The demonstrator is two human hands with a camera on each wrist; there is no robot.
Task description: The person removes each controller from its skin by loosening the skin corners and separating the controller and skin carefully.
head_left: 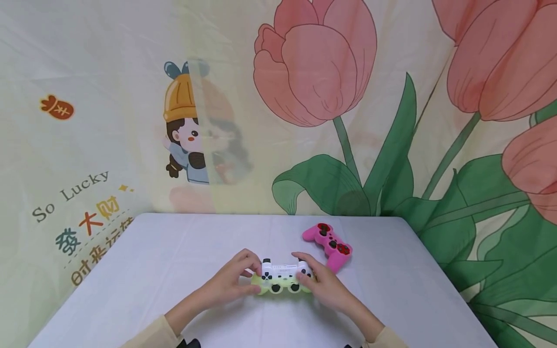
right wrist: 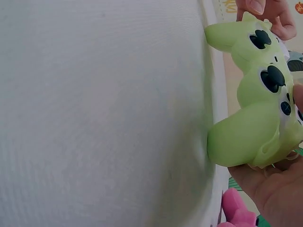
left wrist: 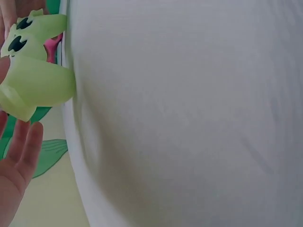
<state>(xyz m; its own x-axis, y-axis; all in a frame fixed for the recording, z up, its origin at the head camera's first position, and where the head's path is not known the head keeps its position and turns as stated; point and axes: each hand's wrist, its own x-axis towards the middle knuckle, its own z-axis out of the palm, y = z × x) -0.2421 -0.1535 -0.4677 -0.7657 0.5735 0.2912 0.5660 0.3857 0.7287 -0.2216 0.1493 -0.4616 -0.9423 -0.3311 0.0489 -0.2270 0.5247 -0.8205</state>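
A white game controller (head_left: 285, 273) with black sticks and buttons is held upright over the table, its lower part and grips in a pale green soft cover (right wrist: 244, 137). My right hand (head_left: 327, 287) grips its right end, thumb on the front by the buttons and the other fingers behind. At the opposite end, my left hand (head_left: 227, 282) holds the left grip between thumb and fingers. Some left fingers (left wrist: 29, 146) extend loosely beside the cover in the left wrist view. The controller's back is hidden.
Behind my right hand, a pink controller (head_left: 329, 245) with red and black buttons lies on the white-covered table (head_left: 196, 241). A curtain (head_left: 235, 48) printed with tulips and a cartoon figure hangs behind the table's far edge.
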